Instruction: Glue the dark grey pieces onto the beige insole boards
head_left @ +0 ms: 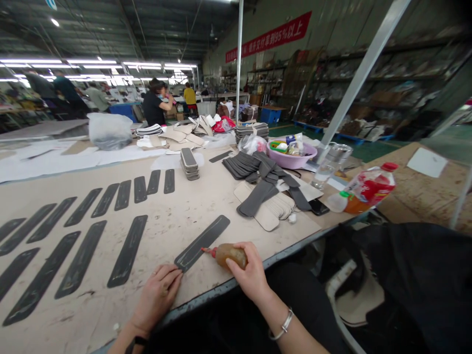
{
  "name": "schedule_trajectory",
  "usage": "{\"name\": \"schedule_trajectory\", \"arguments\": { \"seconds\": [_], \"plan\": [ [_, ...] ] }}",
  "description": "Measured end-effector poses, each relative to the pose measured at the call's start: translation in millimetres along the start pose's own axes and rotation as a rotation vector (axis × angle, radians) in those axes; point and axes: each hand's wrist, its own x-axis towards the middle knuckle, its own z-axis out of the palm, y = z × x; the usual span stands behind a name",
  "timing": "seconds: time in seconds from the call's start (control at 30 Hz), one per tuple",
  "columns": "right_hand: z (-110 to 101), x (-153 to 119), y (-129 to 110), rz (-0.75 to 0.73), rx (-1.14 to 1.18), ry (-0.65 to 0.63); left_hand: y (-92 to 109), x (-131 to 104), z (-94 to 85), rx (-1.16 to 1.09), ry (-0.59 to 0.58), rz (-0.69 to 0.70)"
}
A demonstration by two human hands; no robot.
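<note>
My right hand (251, 273) is wrapped round a glue bottle (226, 256) with brownish contents, its red nozzle over a dark grey strip (206, 238). A thin glossy line runs along that strip. At the strip's near left end, my left hand (161, 290) rests with its fingers bent together, the fingertips touching the strip's edge. To the left, several dark strips (128, 250) with glossy lines lie in rows on the table (155, 231).
A pile of dark strips (254, 196) lies over beige pieces (269, 216). Behind are a purple basin (291, 161) and a small stack (190, 169). A phone (319, 207) and a red-labelled bottle (372, 189) are at the right, near a metal pole (363, 73). A person (154, 105) sits further back.
</note>
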Motion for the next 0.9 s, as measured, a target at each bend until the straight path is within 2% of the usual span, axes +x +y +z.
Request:
{"name": "schedule_trajectory", "arguments": {
  "seconds": [0.17,0.27,0.33,0.47,0.57,0.63,0.73,0.9],
  "plan": [
    [-9,23,13,-0.058,-0.129,0.148,-4,1,1.6,-0.015,0.033,0.051],
    [-9,29,13,-0.08,-0.126,0.198,-6,1,3.0,-0.02,0.042,0.054],
    [-6,27,8,-0.09,-0.078,0.166,-7,1,4.1,-0.019,0.056,0.038],
    [4,14,-7,-0.088,0.05,0.005,-8,3,6.0,-0.031,0.079,0.027],
    [8,11,-12,-0.077,0.055,-0.057,-8,6,6.6,-0.043,0.078,0.042],
    [7,16,-8,-0.069,0.015,-0.017,-8,7,7.0,-0.041,0.074,0.051],
    [4,27,6,-0.052,-0.054,0.115,-8,10,7.6,-0.015,0.087,0.071],
    [-4,42,21,-0.014,-0.08,0.275,-7,14,5.6,0.063,0.092,0.163]
  ]
}}
